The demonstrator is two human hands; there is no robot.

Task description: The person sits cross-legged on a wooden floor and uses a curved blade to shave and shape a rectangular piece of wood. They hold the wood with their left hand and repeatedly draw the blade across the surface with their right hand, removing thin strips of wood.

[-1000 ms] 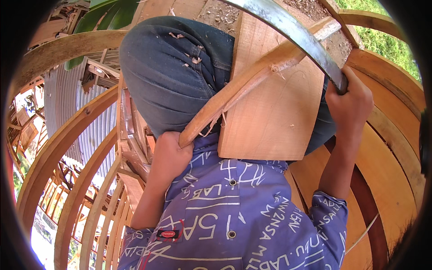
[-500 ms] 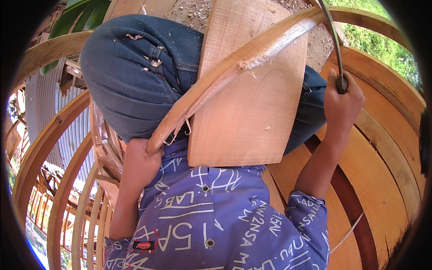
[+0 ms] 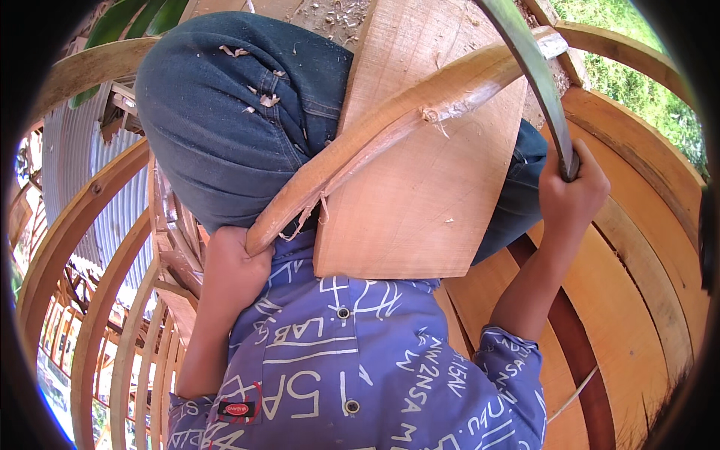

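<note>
Swung leftward since half a second earlier, the curved blade (image 3: 534, 71) is now shown with its broad face turned to view, and the right hand (image 3: 574, 187) has been lowered a little; the near end of the bent stick (image 3: 390, 116) has hardly been shifted. At the far left, curved timber ribs (image 3: 95, 189) are seen. Next, the stick's near end is gripped by the left hand (image 3: 234, 262), closed fully round it, presumably so that turning is prevented. From that fist the stick is slanted up and rightward, past the trousered knee (image 3: 225, 127) and over the wide board (image 3: 420, 202), which is apparently placed there as a firm backing, its near edge set at the blue shirt (image 3: 390, 330). Curled shavings (image 3: 304, 219) are left hanging from the stick's lower side. Farther right, the stick's far end is crossed by the blade; whether the two are touching cannot be told from this angle. The blade's base is clamped in the tightly closed right hand, held off to the side, seemingly to be kept clear of the stick. At the far right, curved planks (image 3: 607, 315) are ranged side by side.
</note>
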